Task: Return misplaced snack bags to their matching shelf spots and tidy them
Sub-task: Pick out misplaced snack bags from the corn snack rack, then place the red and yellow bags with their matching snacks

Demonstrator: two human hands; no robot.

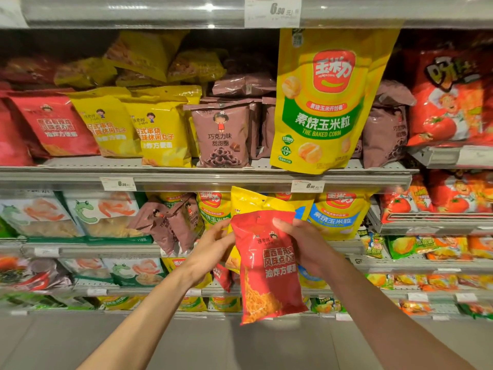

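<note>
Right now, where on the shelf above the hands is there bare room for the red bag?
Little. A thin bare strip of shelf runs in front of the red bags and yellow bags. The brown bags and the big corn bag crowd the middle. Above the stacked bags, top left, is dark open space.

Two bare arms reaching up from the bottom of the frame toward the middle. Left hand (213, 248) at lower middle, fingers curled, gripping from the left side. Right hand (306, 247) just right of it, thumb in front near the top, fingers wrapped behind. Both hands close together, squeezing.
</note>
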